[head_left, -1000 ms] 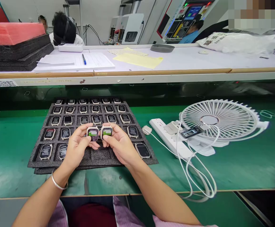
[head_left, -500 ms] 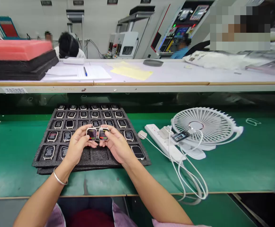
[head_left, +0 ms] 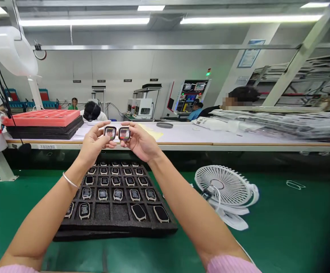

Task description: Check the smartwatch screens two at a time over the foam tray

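Pale-cased watches (head_left: 124, 133), black tray (head_left: 116, 227)

Your left hand (head_left: 94, 143) holds one watch (head_left: 110, 132); your right hand (head_left: 144, 143) holds a second watch (head_left: 124, 133) just beside it, both screens lit. Both are raised above the black tray (head_left: 119, 226), whose pockets hold rows of watches (head_left: 102, 194). A bangle (head_left: 69, 181) circles your left wrist. A white fan (head_left: 224, 185) sits right of the tray.
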A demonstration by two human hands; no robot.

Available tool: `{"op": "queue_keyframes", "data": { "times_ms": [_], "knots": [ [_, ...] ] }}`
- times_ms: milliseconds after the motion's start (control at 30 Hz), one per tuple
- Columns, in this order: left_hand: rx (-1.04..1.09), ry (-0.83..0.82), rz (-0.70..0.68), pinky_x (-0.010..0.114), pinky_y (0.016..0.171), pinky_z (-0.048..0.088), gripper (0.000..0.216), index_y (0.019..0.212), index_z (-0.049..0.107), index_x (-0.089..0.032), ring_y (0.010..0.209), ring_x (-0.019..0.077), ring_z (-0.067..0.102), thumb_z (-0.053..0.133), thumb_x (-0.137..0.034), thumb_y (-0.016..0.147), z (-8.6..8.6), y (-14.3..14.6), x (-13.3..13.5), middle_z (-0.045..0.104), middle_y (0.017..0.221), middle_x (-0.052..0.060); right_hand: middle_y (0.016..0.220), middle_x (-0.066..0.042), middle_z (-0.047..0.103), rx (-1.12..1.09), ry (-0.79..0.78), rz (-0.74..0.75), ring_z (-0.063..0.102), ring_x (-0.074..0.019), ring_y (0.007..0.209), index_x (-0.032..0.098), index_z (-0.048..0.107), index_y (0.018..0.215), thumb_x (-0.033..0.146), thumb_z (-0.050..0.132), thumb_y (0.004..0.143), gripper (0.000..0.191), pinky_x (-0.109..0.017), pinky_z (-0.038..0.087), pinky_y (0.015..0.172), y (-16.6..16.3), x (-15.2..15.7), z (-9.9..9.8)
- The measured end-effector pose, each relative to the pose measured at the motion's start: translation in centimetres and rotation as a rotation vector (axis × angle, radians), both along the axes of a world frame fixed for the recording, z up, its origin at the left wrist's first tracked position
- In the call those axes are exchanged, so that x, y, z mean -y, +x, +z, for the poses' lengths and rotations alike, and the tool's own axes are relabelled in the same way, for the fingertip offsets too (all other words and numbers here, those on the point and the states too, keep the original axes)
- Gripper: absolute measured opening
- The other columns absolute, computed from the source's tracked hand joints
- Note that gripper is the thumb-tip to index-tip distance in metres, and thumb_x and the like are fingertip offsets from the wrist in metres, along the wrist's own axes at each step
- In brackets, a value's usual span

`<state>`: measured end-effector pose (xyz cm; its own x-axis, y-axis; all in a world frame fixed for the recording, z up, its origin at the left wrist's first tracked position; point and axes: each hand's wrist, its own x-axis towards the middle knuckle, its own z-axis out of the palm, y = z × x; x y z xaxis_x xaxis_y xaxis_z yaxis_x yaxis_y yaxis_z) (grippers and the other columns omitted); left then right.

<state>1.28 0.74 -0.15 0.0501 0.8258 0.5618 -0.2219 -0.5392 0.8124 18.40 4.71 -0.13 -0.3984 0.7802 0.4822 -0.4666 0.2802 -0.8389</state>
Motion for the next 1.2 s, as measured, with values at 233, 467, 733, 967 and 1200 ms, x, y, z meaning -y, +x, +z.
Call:
{"op": "queue_keyframes", "data": {
  "times_ms": [233,467,733,967,1200],
  "knots": [
    [0.024,0.164,0.092,0.022,0.058,0.055,0.056,0.120,0.054,-0.019,0.057,0.0086,0.067,0.066,-0.007,0.066,2.8,0.6,-0.8,0.067,0.089,-0.001,0.090,-0.002,0.070,-0.021,0.131,0.016,0.060,-0.0127,0.061,0.023,0.054,0.111,0.026,0.059,0.079,0.032,-0.029,0.049,0.060,-0.2,0.0,3.7],
    [0.002,0.210,0.105,0.022,0.060,0.053,0.060,0.120,0.054,-0.020,0.059,0.0077,0.065,0.069,-0.008,0.063,2.4,0.7,-1.4,0.067,0.089,-0.001,0.096,0.000,0.068,-0.012,0.225,-0.011,0.061,-0.0101,0.065,0.025,0.052,0.118,0.012,0.066,0.067,0.054,-0.028,0.049,0.067,-0.1,-0.2,2.7],
    [-0.016,0.157,0.075,0.021,0.057,0.052,0.058,0.120,0.057,-0.019,0.056,0.0066,0.061,0.074,-0.015,0.064,0.5,0.4,-1.0,0.067,0.087,-0.001,0.100,-0.001,0.070,0.028,0.209,-0.007,0.064,-0.0115,0.066,0.025,0.054,0.118,0.018,0.073,0.070,0.052,-0.030,0.054,0.070,0.6,0.4,0.4],
    [-0.074,-0.008,0.079,0.021,0.056,0.052,0.059,0.124,0.058,-0.020,0.059,0.0083,0.062,0.074,-0.016,0.067,-5.6,0.2,0.9,0.067,0.088,0.000,0.099,-0.002,0.070,0.008,0.054,0.022,0.066,-0.0126,0.067,0.025,0.056,0.119,0.019,0.075,0.071,0.051,-0.029,0.054,0.066,0.6,1.6,-6.4],
    [-0.101,-0.303,0.094,0.021,0.057,0.053,0.054,0.122,0.057,-0.018,0.061,0.0082,0.063,0.071,-0.018,0.070,-12.8,-0.1,3.4,0.069,0.099,0.004,0.092,-0.001,0.070,0.033,-0.154,0.046,0.067,-0.0130,0.067,0.024,0.057,0.118,0.017,0.072,0.074,0.047,-0.029,0.054,0.067,0.4,3.6,-14.6]
  ]
}}
